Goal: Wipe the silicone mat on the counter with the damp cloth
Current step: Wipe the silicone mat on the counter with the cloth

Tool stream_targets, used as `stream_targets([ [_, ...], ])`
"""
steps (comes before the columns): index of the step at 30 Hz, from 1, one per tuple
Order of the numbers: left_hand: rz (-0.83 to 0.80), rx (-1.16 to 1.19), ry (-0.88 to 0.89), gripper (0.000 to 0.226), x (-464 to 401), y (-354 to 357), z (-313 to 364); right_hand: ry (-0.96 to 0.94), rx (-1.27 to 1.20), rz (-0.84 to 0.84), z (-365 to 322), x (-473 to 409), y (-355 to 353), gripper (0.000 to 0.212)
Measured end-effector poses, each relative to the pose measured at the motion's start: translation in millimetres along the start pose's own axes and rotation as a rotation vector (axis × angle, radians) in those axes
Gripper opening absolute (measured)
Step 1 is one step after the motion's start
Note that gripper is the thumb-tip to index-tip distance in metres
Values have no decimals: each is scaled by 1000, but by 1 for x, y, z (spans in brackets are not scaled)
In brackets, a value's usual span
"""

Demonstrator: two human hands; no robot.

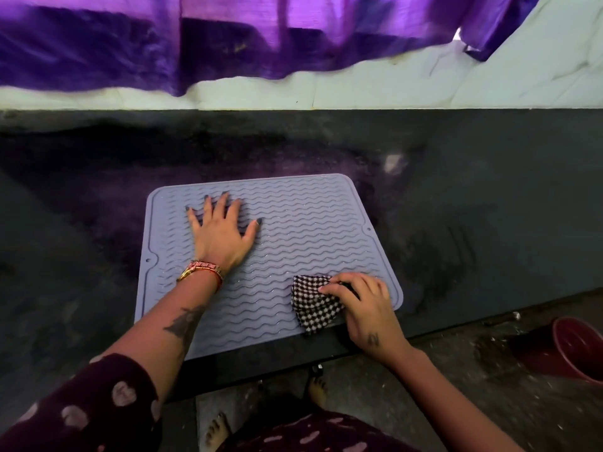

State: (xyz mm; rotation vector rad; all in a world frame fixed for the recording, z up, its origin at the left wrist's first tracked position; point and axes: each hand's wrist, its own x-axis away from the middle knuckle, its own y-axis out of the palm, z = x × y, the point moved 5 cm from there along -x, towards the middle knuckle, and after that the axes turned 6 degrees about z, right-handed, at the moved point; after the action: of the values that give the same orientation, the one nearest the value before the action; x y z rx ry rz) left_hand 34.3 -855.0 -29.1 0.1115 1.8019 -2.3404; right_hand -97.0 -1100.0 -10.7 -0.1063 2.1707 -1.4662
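Two hands sharing work: left hand [222, 233] pressing flat, fingers spread, anchoring silicone mat [310, 216]; right hand [365, 308] clutching damp cloth [313, 305], wiping near corner.

1. You are working in dim light; a violet glow comes through the curtain [228, 37] above.
2. Its purple sheen tints the dark counter [489, 177].
3. Wide-angle bending and blur soften your frame's edges.
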Motion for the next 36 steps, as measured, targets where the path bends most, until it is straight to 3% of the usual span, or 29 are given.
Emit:
stream_targets([
  [5,3,-10,-2,62,-2,-2,1,79,-63,55,6,-35,-1,49],
  [9,18,2,-6,62,-2,-1,-1,108,27,-23,11,-50,21,58],
  [12,19,-2,-11,64,-2,1,-2,83,-43,-25,15,-57,16,59],
  [17,28,15,-14,64,-3,0,-2,97,-97,116,22,-92,12,53],
  [22,34,20,-20,70,-3,-1,-2,96,74,-24,17,-109,40,62],
  [29,34,-14,-15,72,-3,-1,-2,57,-13,40,29,-141,23,56],
  [36,38,-2,-17,71,-3,0,-2,49,37,-118,34,-147,42,61],
])
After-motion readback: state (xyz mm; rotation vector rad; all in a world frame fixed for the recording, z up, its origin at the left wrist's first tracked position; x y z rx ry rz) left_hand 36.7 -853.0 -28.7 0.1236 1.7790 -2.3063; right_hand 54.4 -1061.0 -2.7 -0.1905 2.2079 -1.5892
